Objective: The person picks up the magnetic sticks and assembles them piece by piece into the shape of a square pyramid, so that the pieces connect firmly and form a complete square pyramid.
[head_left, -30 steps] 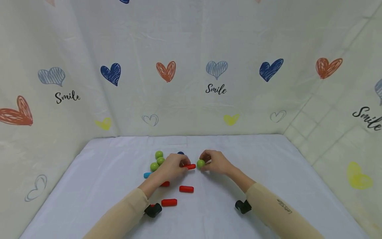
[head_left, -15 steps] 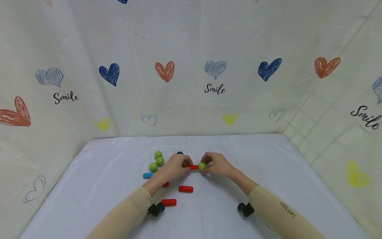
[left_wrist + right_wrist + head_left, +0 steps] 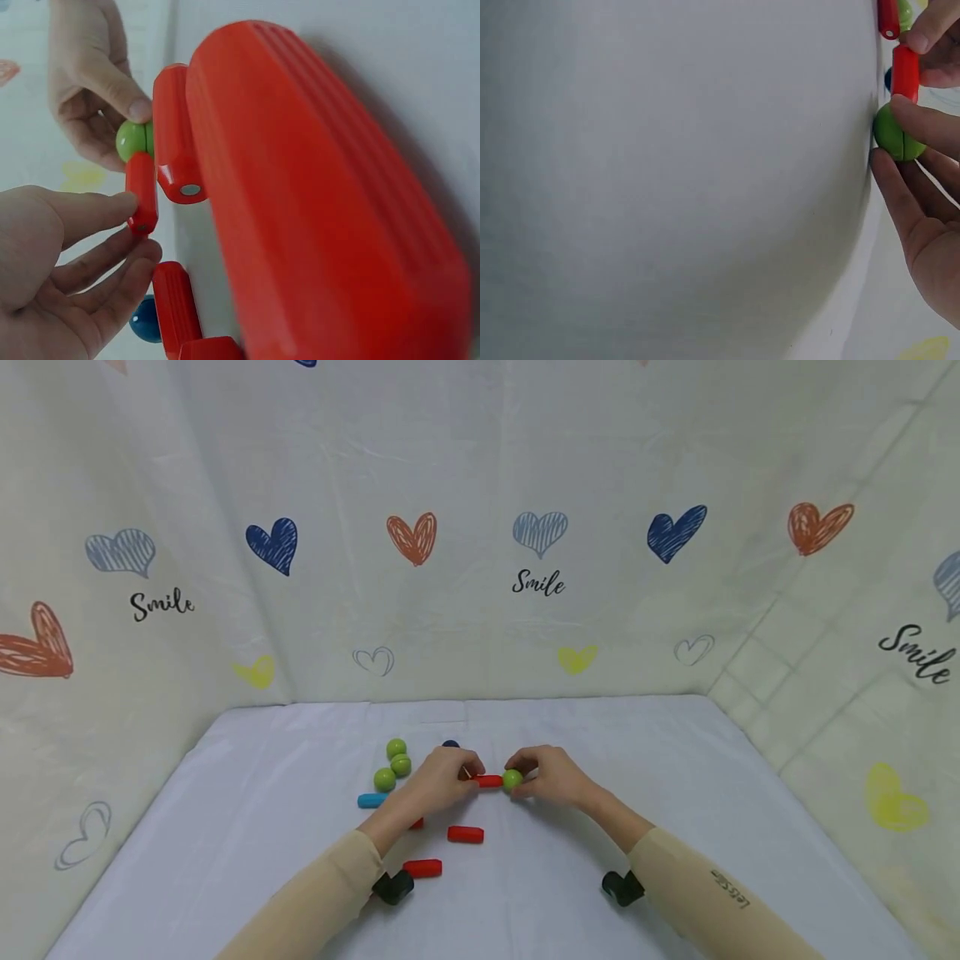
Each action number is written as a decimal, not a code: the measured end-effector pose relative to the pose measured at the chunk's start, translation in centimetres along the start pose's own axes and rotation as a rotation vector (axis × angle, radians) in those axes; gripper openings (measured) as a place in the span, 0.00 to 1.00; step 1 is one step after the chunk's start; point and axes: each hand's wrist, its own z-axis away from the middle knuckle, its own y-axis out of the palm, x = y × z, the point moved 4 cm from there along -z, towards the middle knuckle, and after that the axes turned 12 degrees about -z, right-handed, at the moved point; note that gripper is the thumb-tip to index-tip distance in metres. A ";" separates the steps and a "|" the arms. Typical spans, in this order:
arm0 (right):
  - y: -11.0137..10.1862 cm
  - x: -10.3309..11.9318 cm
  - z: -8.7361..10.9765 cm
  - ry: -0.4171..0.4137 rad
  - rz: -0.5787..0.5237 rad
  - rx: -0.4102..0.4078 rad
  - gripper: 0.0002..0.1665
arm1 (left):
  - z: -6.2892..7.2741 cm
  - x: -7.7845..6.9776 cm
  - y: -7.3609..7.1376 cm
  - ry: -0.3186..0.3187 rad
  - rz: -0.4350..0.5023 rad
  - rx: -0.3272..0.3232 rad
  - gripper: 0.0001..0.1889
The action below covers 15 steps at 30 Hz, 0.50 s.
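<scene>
In the head view, my left hand (image 3: 441, 778) pinches a red magnetic rod (image 3: 491, 782) between thumb and fingers. My right hand (image 3: 555, 775) holds a green ball (image 3: 512, 779) by its sides. The rod's right end meets the ball, as the left wrist view also shows with the rod (image 3: 141, 187) against the ball (image 3: 132, 140). A thin seam runs round the green ball (image 3: 898, 136) in the right wrist view.
Several green balls (image 3: 385, 779) and a blue rod (image 3: 372, 801) lie left of the hands. A dark blue ball (image 3: 451, 744) sits behind the left hand. More red rods (image 3: 466, 835) lie nearer, one with a silvery end disc (image 3: 190, 190). White cloth (image 3: 637, 743) covers the table.
One second ago a small gap separated the red rod from the green ball; now they touch. Both hands have shifted slightly right with what they hold.
</scene>
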 end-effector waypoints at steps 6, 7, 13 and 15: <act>-0.1 -0.1 0.2 0.033 0.014 -0.012 0.18 | 0.5 0.5 -0.2 -0.008 0.019 -0.028 0.08; 0.0 -0.1 0.2 0.038 0.013 -0.015 0.18 | 0.6 0.5 -0.2 -0.005 0.026 -0.036 0.08; 0.0 -0.2 0.3 0.063 -0.006 -0.043 0.18 | 1.5 1.4 -1.1 -0.031 0.083 -0.089 0.08; -0.1 -0.2 0.4 0.069 -0.010 -0.054 0.18 | 1.8 1.9 -1.6 -0.043 0.110 -0.120 0.08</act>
